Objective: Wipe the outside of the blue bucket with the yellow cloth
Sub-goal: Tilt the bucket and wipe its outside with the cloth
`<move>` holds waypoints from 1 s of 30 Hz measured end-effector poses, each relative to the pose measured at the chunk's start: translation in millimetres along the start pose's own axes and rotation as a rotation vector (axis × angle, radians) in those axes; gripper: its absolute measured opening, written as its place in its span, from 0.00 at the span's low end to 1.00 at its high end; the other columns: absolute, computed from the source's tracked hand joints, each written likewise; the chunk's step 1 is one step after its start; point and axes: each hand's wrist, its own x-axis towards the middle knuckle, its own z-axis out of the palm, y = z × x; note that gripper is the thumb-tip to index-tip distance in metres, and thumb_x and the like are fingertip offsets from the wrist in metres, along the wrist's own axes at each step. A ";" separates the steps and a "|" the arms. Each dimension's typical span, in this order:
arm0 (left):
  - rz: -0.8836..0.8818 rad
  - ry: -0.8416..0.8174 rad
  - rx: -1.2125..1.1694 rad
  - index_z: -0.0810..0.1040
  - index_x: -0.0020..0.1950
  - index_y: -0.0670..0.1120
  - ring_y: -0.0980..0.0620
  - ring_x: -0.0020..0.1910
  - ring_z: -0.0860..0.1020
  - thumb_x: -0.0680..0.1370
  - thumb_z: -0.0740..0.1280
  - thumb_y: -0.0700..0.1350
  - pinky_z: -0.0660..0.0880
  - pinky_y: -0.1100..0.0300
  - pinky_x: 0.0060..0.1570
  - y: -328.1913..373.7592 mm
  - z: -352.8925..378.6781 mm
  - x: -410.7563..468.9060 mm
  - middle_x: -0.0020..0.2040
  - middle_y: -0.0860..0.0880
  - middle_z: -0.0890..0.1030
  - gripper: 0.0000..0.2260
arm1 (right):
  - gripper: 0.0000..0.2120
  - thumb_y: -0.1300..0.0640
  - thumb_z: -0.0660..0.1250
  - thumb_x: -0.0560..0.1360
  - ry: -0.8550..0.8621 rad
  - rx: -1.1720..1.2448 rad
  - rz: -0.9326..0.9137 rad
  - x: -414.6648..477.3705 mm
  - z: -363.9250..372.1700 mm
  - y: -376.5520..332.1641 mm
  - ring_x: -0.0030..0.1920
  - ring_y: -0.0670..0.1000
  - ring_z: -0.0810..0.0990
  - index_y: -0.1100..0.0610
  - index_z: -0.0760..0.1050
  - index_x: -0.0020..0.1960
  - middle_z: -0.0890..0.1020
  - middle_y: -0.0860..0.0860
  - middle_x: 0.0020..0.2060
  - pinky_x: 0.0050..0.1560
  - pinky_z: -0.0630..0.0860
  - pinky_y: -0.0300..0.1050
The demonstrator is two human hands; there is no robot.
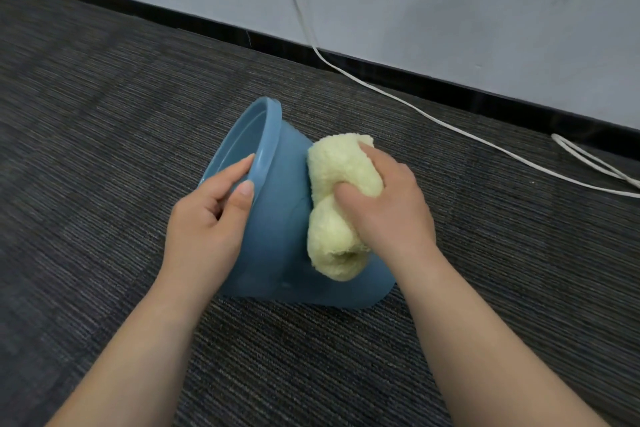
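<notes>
1. One bucket point(277, 218): on its side on carpet point(104, 114), mouth facing left.
2. Step: wiping underway; cloth point(341, 204) pressed against outer wall. Next, likely: rotate bucket to expose unwiped side.
3. Left hand point(207, 218): grips rim, thumb outside, fingers inside.
4. Right hand point(388, 204): fingers curled, clutching bunched cloth, forearm angled in from lower right.
</notes>
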 end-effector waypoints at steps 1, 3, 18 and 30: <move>-0.002 0.005 -0.007 0.72 0.45 0.67 0.77 0.44 0.73 0.71 0.63 0.49 0.71 0.70 0.50 0.1 0.4 0.3 0.47 0.66 0.75 0.11 | 0.27 0.44 0.62 0.63 0.001 0.012 -0.008 -0.7 1.2 1.7 0.46 0.48 0.72 0.38 0.65 0.62 0.71 0.43 0.52 0.46 0.70 0.47; 0.009 0.005 -0.008 0.73 0.46 0.66 0.77 0.44 0.73 0.73 0.64 0.47 0.71 0.75 0.48 0.8 0.5 0.5 0.47 0.66 0.76 0.12 | 0.25 0.46 0.64 0.65 0.020 0.058 0.042 -0.4 -2.7 14.7 0.51 0.50 0.74 0.40 0.66 0.62 0.74 0.46 0.55 0.51 0.73 0.52; 0.051 -0.007 0.059 0.72 0.47 0.67 0.78 0.44 0.73 0.75 0.62 0.44 0.69 0.80 0.45 -0.2 4.7 3.2 0.48 0.65 0.75 0.14 | 0.46 0.35 0.66 0.59 0.098 0.002 -0.115 -74.7 45.5 3.1 0.64 0.48 0.57 0.26 0.32 0.58 0.52 0.45 0.67 0.64 0.63 0.51; 0.049 0.062 0.008 0.71 0.57 0.56 0.77 0.43 0.74 0.76 0.60 0.39 0.69 0.81 0.43 -6.8 -2.1 3.8 0.48 0.61 0.76 0.14 | 0.40 0.53 0.68 0.65 0.242 0.099 0.215 -45.1 29.3 63.5 0.55 0.56 0.73 0.37 0.50 0.68 0.64 0.50 0.67 0.45 0.67 0.44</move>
